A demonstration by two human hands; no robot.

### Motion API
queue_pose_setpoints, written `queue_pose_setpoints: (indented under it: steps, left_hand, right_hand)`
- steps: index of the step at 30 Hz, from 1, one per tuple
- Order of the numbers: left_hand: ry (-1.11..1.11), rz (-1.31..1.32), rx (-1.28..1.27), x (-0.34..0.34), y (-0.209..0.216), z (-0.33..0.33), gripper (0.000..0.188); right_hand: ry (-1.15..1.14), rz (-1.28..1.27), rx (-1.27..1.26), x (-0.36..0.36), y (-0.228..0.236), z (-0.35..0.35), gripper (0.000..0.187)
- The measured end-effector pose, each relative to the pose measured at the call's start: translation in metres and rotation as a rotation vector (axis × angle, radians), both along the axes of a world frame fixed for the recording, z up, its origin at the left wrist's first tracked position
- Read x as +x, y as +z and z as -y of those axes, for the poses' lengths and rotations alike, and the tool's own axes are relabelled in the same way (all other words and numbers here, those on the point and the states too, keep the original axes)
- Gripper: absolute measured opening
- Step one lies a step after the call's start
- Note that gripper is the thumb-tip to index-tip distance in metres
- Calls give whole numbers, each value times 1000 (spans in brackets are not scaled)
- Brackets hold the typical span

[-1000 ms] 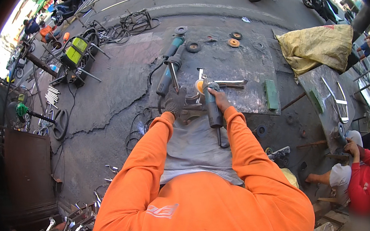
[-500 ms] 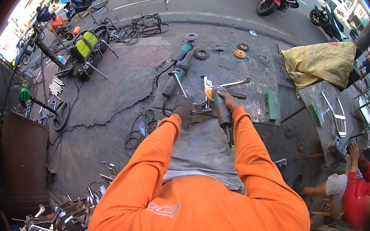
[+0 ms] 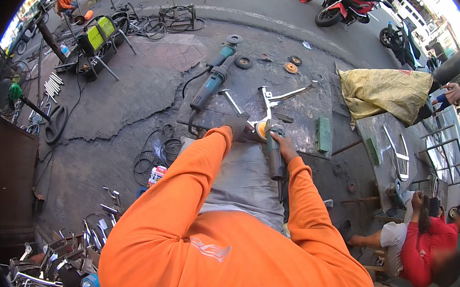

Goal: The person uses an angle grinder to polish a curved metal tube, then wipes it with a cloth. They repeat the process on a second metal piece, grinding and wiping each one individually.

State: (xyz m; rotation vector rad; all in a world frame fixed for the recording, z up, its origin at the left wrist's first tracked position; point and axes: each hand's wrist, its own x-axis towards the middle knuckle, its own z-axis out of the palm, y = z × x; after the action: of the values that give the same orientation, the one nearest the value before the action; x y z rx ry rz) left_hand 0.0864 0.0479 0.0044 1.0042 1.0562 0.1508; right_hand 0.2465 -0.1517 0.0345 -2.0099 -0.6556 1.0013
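The right hand [image 3: 284, 147] grips the grinder [image 3: 275, 155], its axis pointing forward, disc on the metal frame [image 3: 271, 100] just ahead. The gloved left hand [image 3: 238, 125], closed, presses the frame beside it.

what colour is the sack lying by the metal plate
Yellow sack, clearest in the head view.

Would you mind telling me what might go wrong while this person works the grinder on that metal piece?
The left hand holds the metal piece right beside the angle grinder disc in the right hand, so a slip could likely catch fingers. Sparks may reach the orange sleeves. Loose cables near the knees could snag.
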Motion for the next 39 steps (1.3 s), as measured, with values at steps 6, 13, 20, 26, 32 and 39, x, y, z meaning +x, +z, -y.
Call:
queue_pose_setpoints:
  steps: [6, 13, 20, 26, 32, 39]
  left_hand:
    - [-89, -268, 622, -51, 4, -2, 44]
    - [-306, -198, 828, -116, 103, 80, 54]
    - [-62, -20, 1015, -97, 128, 155, 70]
    - [-74, 27, 1251, -77, 132, 185, 73]
    - [-263, 133, 1275, -59, 123, 209, 52]
    - [-316, 102, 1246, -19, 108, 219, 39]
  right_hand:
    - [88, 260, -69, -25, 20, 1, 79]
    - [304, 134, -144, -38, 34, -80, 80]
    - [347, 149, -3, -52, 10, -135, 73]
    - [462, 356, 31, -40, 13, -95, 74]
    - [264, 397, -174, -14, 2, -20, 73]
    - [24, 455, -121, 22, -16, 15, 93]
